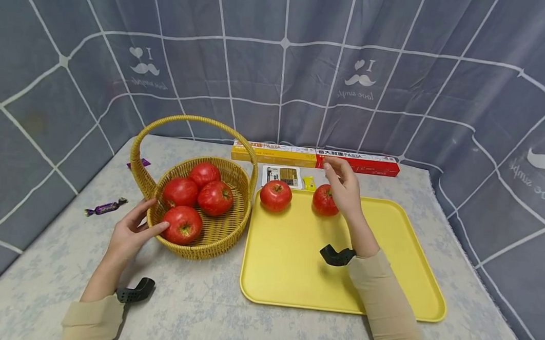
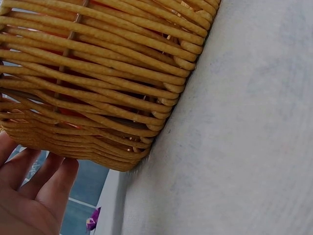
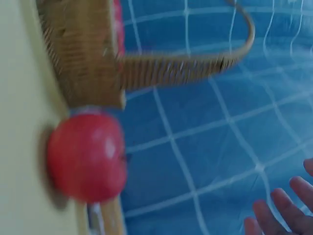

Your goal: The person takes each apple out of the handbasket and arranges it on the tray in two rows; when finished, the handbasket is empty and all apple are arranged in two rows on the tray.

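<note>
**Two hands at a wicker basket and a yellow tray of apples**

Left hand [image 1: 132, 232]: forearm in a beige sleeve, reaching forward over the counter [image 1: 201, 300]. Palm turned toward the near-left wall of the basket [image 1: 223, 229], fingers straight and relaxed, fingertips touching the weave. Grip released; it holds nothing. In the left wrist view the fingers [image 2: 46, 183] lie just under the basket's curved side.

Right hand [image 1: 343, 189]: forearm in a beige sleeve, raised over the tray [image 1: 295, 274]. Fingers loosely spread and lifted, the hand hovering directly in front of one apple [image 1: 323, 201]. Grip released, with nothing clasped; whether the palm touches that apple cannot be told. The right wrist view is blurred and shows only fingertips [image 3: 283, 210] at the lower right edge.

Basket: woven cane, honey-coloured, round, with a high arched handle. Holds four red apples; the nearest one [image 1: 183, 224] lies just beside the left fingertips.

Tray: smooth yellow plastic, rectangular with rounded corners and a low rim, just right of the basket. A second apple [image 1: 276, 195], glossy red and round, stands to the left of the right hand.

Counter: pale cloth with a faint mottled print.

Beyond the right hand: two long cartons [image 1: 314, 158], yellow and red. Left of the left hand: a purple wrapped sweet [image 1: 105, 207].
</note>
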Tool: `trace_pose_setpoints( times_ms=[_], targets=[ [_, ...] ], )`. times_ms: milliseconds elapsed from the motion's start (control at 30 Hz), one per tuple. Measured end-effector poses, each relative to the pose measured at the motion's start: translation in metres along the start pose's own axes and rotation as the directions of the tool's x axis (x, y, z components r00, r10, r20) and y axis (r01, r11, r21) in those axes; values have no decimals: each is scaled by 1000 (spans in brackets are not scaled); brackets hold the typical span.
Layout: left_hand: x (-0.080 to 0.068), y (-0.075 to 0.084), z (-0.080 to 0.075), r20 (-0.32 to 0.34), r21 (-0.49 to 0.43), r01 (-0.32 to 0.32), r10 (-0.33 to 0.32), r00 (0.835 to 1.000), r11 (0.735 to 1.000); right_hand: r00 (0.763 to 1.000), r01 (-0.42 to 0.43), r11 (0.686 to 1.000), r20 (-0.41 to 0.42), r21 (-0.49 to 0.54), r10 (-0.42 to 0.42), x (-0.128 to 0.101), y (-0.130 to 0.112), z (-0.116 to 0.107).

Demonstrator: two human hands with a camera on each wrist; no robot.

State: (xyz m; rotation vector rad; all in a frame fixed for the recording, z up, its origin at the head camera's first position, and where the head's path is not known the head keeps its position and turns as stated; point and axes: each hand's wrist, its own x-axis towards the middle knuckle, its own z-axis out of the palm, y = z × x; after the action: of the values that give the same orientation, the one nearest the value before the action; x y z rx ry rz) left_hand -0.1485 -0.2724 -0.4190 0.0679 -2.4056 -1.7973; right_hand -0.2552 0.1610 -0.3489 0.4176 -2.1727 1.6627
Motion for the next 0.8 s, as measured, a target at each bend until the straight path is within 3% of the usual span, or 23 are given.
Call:
trace_pose_setpoints(
  times_ms=[167, 400, 633, 800],
  targets=[
    [0, 2, 0, -3, 4, 5, -5, 1000, 1000, 982, 121, 976, 122, 180, -144, -5, -36, 31],
    [0, 4, -1, 7, -8, 2, -2, 1000, 1000, 902, 179, 945, 337, 274, -268, -11, -61, 84],
    [0, 4, -1, 9, -1, 8, -8, 1000, 1000, 807, 127, 969, 546, 212, -225, -15, -60, 133],
    [-1, 4, -2, 11, 0, 11, -11, 1000, 1000, 770, 130, 989, 622, 71, -146, -15, -44, 160]
  ],
)
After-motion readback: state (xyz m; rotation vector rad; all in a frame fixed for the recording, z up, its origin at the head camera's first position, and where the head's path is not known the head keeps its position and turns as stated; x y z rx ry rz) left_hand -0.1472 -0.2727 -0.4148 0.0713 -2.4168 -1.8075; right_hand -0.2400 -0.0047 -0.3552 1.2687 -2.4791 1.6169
